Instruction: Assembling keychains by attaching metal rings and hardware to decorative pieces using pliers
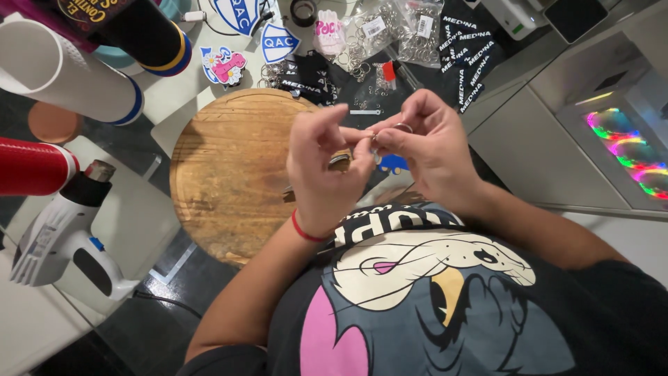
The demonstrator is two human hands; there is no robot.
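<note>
In the head view you hold a thin metal split ring [402, 127] up between your two hands, above the near edge of the round wooden board [223, 167]. The ring is small, silver and glinting, and only its upper arc shows over your fingertips. Just below it a small blue piece [394, 164] hangs between your hands, partly hidden; its shape cannot be made out.

Your right hand [431, 150] is pinched on the ring, thumb and forefinger closed on its lower part, the other fingers curled in behind. Your left hand [323, 170] faces it, fingertips brought together right against the right hand's fingertips, and it also grips a small brown and dark object [340, 160] against the thumb. Whether the left fingers actually touch the ring cannot be told, since the fingertips crowd together there. A red band [304, 230] circles your left wrist.

The ring sits between both hands, nearer the right, in front of your chest.

Beyond your hands, on the table, lie clear bags of metal rings [376, 35], black printed straps [466, 56] and blue and white shield stickers [278, 42]. To the left stand a white roll [62, 69] and a red roll [31, 167], with a white heat gun [62, 237] below them.
</note>
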